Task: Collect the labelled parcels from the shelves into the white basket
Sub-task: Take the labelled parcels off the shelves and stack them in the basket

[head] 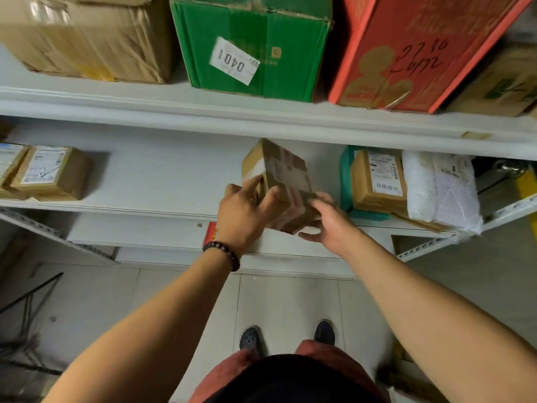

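Observation:
A small brown cardboard parcel (283, 177) with tape and a worn label is tilted over the front edge of the middle shelf (162, 181). My left hand (244, 213) grips its left side, fingers curled onto the box. Its lower right corner sits in my right hand (328, 221), with the thumb underneath. Other labelled parcels lie on the same shelf: a brown box (52, 173) at the left and a brown box (377, 181) at the right. The white basket is not in view.
The upper shelf (203, 109) carries a taped brown carton (87, 36), a green box (252, 48) labelled 0401 and a red box (418, 50). A white padded bag (441, 190) and a teal item (345, 175) sit at the right. Tiled floor and my feet are below.

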